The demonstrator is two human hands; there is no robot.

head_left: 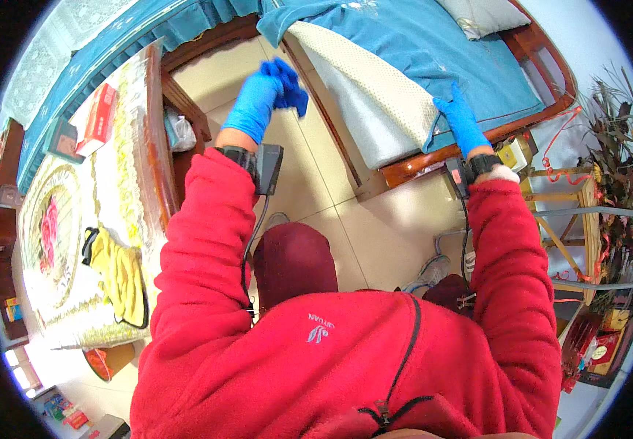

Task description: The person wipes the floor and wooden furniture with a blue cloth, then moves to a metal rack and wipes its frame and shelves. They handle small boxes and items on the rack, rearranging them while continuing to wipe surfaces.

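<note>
Left hand [254,102] closed on bunched blue cloth [287,84] above floor, right hand [461,121] gripping blue bedsheet [433,51] at bed's near corner; best pulled taut, evenly.

Both hands wear bright blue gloves, the left hand [254,102] holding a crumpled blue cloth [287,84]. Red fleece sleeves, teal quilted bedspread [433,51], a yellow rag [118,274] on the floral cream-covered desk [75,219], beige floor tiles [316,197].

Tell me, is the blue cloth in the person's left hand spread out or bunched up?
Bunched up: the blue cloth sits crumpled in the gloved left hand, raised above the floor.
</note>
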